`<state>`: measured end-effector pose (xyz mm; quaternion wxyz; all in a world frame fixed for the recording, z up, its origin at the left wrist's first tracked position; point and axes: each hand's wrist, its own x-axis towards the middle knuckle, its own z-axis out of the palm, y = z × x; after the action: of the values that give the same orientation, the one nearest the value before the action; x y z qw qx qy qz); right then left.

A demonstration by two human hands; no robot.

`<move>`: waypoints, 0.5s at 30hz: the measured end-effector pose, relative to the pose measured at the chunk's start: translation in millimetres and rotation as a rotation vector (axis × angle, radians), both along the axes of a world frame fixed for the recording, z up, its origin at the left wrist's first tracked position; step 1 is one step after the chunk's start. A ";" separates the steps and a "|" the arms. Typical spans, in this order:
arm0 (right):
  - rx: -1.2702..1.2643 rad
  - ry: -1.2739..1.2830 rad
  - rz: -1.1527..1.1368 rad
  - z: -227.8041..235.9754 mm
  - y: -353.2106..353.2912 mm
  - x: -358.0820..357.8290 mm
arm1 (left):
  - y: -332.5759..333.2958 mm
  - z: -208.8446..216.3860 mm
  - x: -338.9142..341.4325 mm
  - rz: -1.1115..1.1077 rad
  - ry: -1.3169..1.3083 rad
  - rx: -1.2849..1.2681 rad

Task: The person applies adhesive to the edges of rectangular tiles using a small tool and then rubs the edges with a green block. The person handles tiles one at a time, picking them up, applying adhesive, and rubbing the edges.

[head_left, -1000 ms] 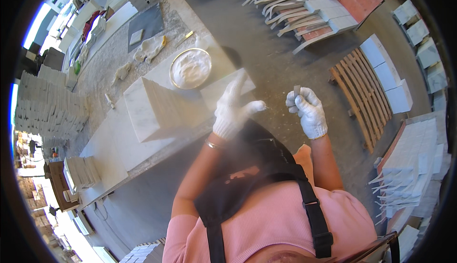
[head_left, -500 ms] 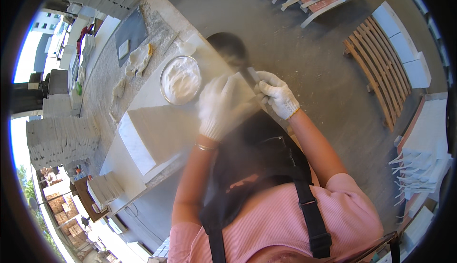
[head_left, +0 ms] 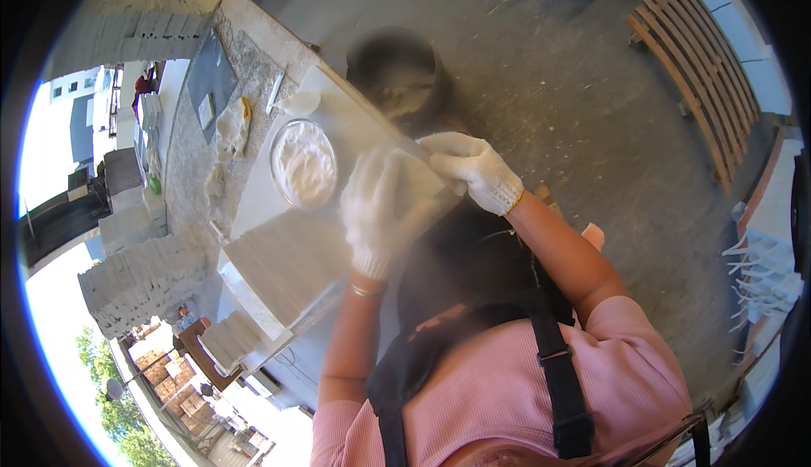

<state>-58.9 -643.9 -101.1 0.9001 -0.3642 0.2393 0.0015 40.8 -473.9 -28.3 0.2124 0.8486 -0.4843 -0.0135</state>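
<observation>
From the head cam, my right grip (head_left: 471, 167) was right at the edge of a pale slab (head_left: 414, 183) near the counter's corner, thumb and fingers close together. Couldn't tell you what, if anything, was pinched in there, since the glove hid it. My left grip (head_left: 373, 212) was open over that same slab, fingers stretched out and thumb apart, but it was so blurry I can't say if it was actually touching.

Just left of my left grip was a block of stacked slabs (head_left: 296, 256) on the counter (head_left: 262, 31). A round bowl (head_left: 272, 167) full of white stuff (head_left: 304, 165) stood near that hand too, a little further up. Beyond the bowl, a crumpled pale cloth thing with a yellow edge (head_left: 232, 129) was lying there, next to a dark sheet (head_left: 211, 74) with a small tile (head_left: 206, 111) on it. Past the corner, a black bucket (head_left: 361, 63) was on the floor, and a slatted wooden pallet (head_left: 697, 70) was well off to the right.
</observation>
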 end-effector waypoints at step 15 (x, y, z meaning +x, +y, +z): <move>0.038 -0.003 -0.017 7.6 0.1 -5.8 | -0.2 -2.1 -8.4 0.065 0.054 0.018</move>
<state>-64.7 -643.7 -93.5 0.9071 -0.3451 0.2409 -0.0023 32.5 -474.1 -30.4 0.2178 0.8652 -0.4504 -0.0339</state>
